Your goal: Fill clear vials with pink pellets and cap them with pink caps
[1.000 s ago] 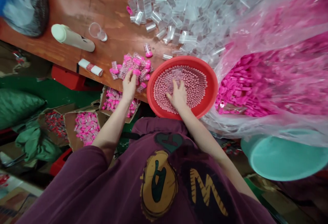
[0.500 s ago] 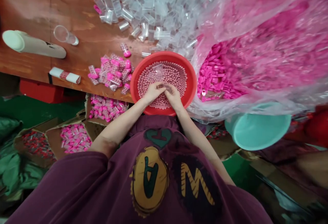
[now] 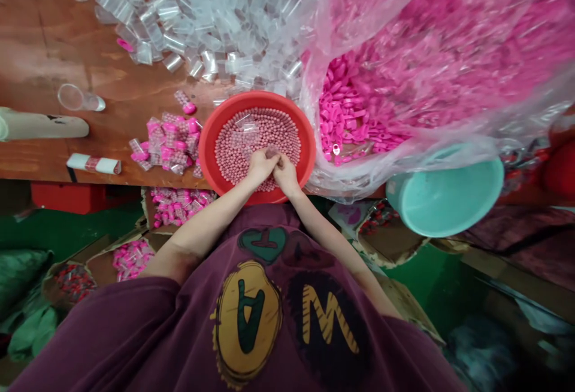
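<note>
A red bowl (image 3: 211,134) full of small pink beads (image 3: 233,146) sits at the near edge of the wooden table (image 3: 54,57). Both my hands are over the beads at the bowl's near side. My left hand (image 3: 259,164) and my right hand (image 3: 284,170) meet fingertip to fingertip, fingers pinched together around something small I cannot make out. A couple of clear tubes (image 3: 245,125) lie on the beads. A small heap of filled tubes with pink caps (image 3: 166,140) lies just left of the bowl.
A big pile of empty clear tubes (image 3: 202,15) covers the far table. A clear plastic bag of pink caps (image 3: 404,57) spreads at the right. A teal basin (image 3: 444,194) sits lower right. Cardboard boxes of filled tubes (image 3: 179,203) stand below the table edge.
My left hand left the heap of capped tubes and came into the bowl to meet my right hand. The view has drifted right, so everything sits further left in the picture.
</note>
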Demonstrator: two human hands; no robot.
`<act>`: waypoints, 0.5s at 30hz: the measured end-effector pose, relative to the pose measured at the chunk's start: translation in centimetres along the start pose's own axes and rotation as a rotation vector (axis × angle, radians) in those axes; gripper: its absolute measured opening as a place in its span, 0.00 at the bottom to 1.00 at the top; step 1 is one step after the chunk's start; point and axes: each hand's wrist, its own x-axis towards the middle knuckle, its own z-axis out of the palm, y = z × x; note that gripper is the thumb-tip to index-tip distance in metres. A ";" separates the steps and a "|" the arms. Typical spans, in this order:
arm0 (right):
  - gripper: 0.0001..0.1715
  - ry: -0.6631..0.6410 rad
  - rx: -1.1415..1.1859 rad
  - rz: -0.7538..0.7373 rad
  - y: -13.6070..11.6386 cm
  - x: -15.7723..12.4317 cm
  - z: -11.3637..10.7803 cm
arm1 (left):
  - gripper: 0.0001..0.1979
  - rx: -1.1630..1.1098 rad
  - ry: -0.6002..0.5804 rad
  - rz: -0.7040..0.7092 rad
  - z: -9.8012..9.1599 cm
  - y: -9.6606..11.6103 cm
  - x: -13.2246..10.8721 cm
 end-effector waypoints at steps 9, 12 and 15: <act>0.23 0.305 -0.207 -0.064 0.4 -1.4 -10.7 | 0.08 0.385 -0.085 0.017 0.5 0.7 1.5; 0.20 0.485 -0.387 -0.033 1.8 0.9 -16.0 | 0.13 0.392 -0.107 0.035 3.1 1.7 2.5; 0.15 0.483 -0.513 -0.007 3.2 3.4 -18.0 | 0.13 0.344 -0.107 0.087 4.5 2.1 3.3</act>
